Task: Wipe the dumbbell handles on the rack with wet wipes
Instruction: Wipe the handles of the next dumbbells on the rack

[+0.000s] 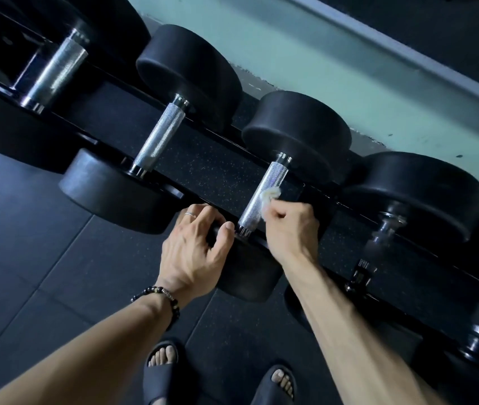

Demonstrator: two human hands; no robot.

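Observation:
Several black dumbbells lie in a row on a black rack (218,159). The middle dumbbell's knurled silver handle (264,194) runs between its two round heads. My right hand (289,226) holds a crumpled white wet wipe (269,197) against the right side of that handle. My left hand (194,247) grips the near head (247,276) of the same dumbbell, thumb on its top edge.
To the left lie a dumbbell with a bare silver handle (159,135) and a bigger one (54,71). Smaller chrome dumbbells (378,244) sit to the right. A pale green wall (334,62) stands behind the rack. My feet in dark slides (162,366) stand on dark floor mats.

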